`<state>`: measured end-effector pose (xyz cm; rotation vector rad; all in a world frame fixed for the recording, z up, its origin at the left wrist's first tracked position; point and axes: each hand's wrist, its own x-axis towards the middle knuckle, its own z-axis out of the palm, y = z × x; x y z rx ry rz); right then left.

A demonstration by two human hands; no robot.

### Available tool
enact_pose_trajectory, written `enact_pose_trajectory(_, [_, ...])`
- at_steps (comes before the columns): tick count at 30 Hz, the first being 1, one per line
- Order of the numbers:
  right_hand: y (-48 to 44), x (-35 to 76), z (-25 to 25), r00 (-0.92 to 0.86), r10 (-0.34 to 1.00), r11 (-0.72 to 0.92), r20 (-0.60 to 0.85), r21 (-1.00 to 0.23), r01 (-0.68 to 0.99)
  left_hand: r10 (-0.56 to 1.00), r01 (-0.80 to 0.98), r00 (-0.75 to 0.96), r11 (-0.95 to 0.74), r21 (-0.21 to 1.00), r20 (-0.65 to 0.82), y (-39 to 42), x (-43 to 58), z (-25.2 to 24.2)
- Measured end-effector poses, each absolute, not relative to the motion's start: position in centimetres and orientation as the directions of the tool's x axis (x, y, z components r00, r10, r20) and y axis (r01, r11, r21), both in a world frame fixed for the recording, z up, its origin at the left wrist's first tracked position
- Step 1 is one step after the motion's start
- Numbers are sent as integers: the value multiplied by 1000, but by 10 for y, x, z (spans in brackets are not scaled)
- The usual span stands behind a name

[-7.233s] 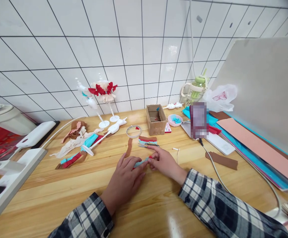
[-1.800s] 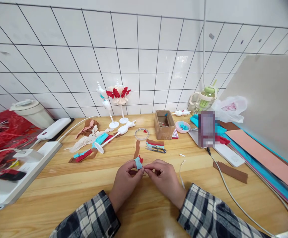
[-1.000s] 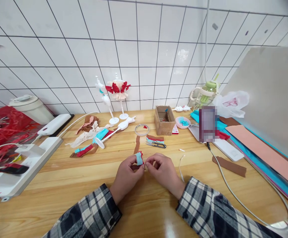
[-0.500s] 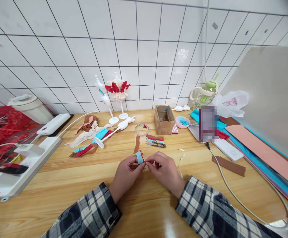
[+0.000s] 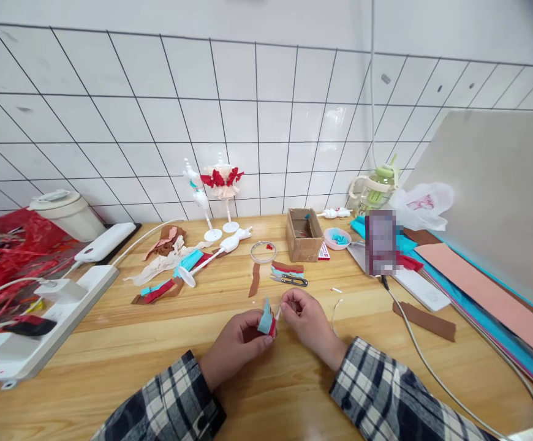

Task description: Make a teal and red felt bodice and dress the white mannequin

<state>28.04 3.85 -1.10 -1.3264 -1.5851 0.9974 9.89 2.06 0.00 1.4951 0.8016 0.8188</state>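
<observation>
Between the thumb and fingers of my left hand is a small folded piece of light-blue and red crepe-like strip, its blue end pointing up. My right hand is closed in a pinch just to the right of it, on a thin white strand that reaches toward the red edge. Whether the strand is fastened to the piece I cannot tell. Beyond my hands lie thread snips, stacked brown, red and blue strips and a single brown strip.
White mini dress forms stand by the tiled wall, one wearing a red-bowed cream dress; another form lies down. Farther back are a cardboard box, a pink bowl and a metal ring. A power strip sits left; a cable runs right.
The blue-and-red piece has turned in my left hand, its blue end now upright. My right hand has drawn slightly away from it, and a white strand shows between them. The view has tilted up.
</observation>
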Motion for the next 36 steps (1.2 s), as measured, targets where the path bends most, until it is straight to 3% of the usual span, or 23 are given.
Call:
enact_pose_trajectory(10, [43, 283, -17, -78, 995, 89, 63, -912, 401, 818, -192, 575, 165, 967, -26, 6, 69, 7])
enact_pose_trajectory(14, [55, 285, -10, -19, 999, 49, 45, -967, 251, 802, -236, 595, 233, 943, -49, -4, 57, 8])
enact_pose_trajectory(17, [78, 289, 8, 61, 987, 135, 148, -975, 176, 791, -207, 610, 210, 955, -42, -5, 55, 10])
enact_pose_trajectory(20, [109, 297, 31, 223, 896, 272, 384, -871, 410, 799, -222, 601, 179, 958, -10, 0, 56, 8])
enact_pose_trajectory(23, [138, 310, 47, 313, 771, 217, 554, -691, 690, 811, -249, 584, 147, 957, 27, 4, 57, 3])
enact_pose_trajectory(27, [158, 325, 46, 258, 780, 39, 570, -455, 890, 824, -299, 564, 144, 943, 53, 8, 57, 0])
enact_pose_trajectory(30, [164, 334, 39, 137, 826, 31, 548, -286, 958, 821, -313, 568, 148, 938, 60, 12, 58, -1])
enact_pose_trajectory(33, [163, 336, 42, 96, 835, 54, 541, -254, 966, 822, -287, 569, 155, 945, 39, 15, 58, -3])
enact_pose_trajectory(36, [149, 322, 57, 57, 792, 220, 608, -372, 902, 806, -275, 591, 169, 946, 28, 17, 58, -6])
